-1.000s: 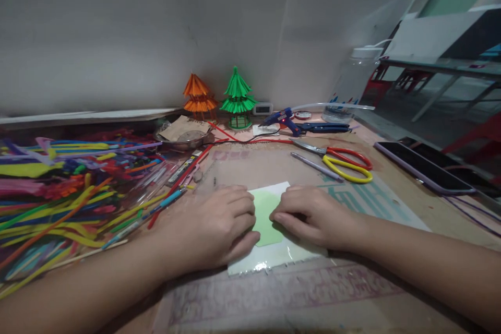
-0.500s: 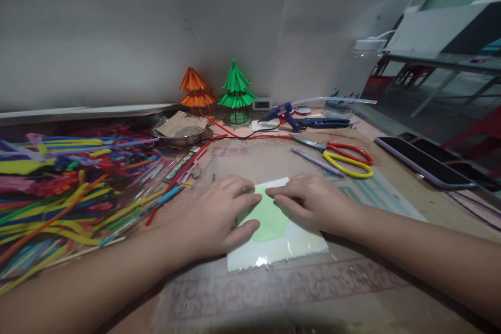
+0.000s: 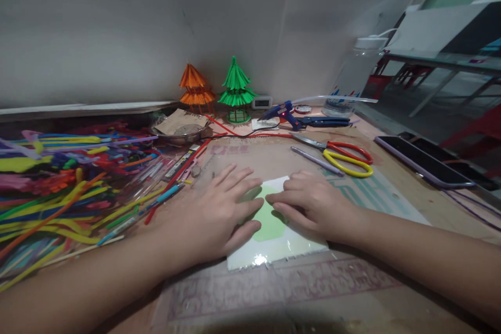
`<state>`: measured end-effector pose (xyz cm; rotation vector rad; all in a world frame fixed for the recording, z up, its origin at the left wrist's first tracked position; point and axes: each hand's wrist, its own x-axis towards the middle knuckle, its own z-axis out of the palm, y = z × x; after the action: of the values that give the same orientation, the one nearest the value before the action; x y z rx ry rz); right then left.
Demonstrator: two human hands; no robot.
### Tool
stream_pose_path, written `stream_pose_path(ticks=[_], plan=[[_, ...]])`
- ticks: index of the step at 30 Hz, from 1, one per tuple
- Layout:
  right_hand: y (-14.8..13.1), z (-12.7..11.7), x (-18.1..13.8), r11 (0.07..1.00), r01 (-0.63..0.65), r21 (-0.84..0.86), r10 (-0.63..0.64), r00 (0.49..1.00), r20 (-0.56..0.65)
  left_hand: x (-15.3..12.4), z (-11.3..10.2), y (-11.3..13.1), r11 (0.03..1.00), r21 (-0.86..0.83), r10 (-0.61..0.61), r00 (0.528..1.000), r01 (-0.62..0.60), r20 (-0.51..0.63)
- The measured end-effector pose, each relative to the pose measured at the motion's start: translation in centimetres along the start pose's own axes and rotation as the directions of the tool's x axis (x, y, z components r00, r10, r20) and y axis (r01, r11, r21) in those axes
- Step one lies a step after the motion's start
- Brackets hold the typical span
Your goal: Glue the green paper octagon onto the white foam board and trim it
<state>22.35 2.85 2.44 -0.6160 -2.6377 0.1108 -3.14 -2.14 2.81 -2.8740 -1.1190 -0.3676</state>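
A light green paper piece lies on a white glossy card in the middle of the table. My left hand rests flat on the paper's left side, fingers spread and stretched out. My right hand presses on the paper's right side, its fingers held close together with the tips on the green paper. The fingertips of both hands almost meet over the paper.
A heap of coloured pipe cleaners fills the left. Red and yellow scissors, a pen, a blue glue gun, orange and green paper pagodas, a water bottle and a phone lie behind and right.
My left hand's fingers have opened from curled to spread flat. Both hands have shifted slightly on the green paper, which has changed shape under them.
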Motion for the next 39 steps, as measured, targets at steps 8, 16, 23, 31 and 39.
stream_pose_path(ticks=[8, 16, 23, 31, 39], plan=[[-0.03, 0.03, 0.27, 0.992, -0.06, 0.11, 0.056, 0.997, 0.043, -0.3, -0.39, 0.64, 0.997, 0.026, 0.073, 0.991, -0.07, -0.114], [-0.1, 0.06, 0.34, 0.981, -0.096, 0.166, 0.092, 0.995, 0.03, 0.19, -0.06, 0.37, 0.99, -0.041, 0.131, 0.98, -0.138, -0.151], [-0.03, -0.02, 0.38, 0.982, -0.108, 0.153, 0.103, 0.994, 0.04, 0.3, 0.2, -0.09, 1.0, -0.007, 0.007, 1.0, -0.007, -0.029], [0.25, -0.08, 0.4, 0.971, -0.132, 0.198, 0.121, 0.99, 0.067, 0.16, -0.67, 0.31, 0.991, 0.031, 0.128, 0.99, -0.126, -0.065], [0.06, -0.07, 0.24, 0.99, -0.064, 0.126, 0.059, 0.998, 0.037, -0.28, -0.61, 0.16, 0.992, -0.008, 0.122, 0.988, -0.123, -0.099]])
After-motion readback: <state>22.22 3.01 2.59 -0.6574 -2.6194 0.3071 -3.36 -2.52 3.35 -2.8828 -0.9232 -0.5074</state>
